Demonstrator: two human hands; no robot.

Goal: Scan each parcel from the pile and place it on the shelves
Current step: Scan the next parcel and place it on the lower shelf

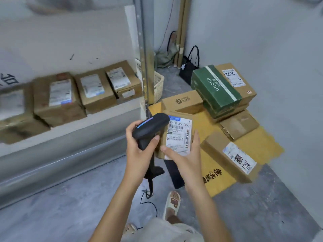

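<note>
Small parcel, held in the air above the floor pile's left edge, looks light and stiff, a carton w/ a smooth label, so prob. best taken by its side edges, clear of the barcode. Right hand grips it, thumb on the label's lower corner, fingers up the right edge. Left hand is clenched round the scanner, nose near the label.

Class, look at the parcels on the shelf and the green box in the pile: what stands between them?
In the head view, a metal shelf post and a white plastic basket stand between the shelved parcels and the green box.
</note>
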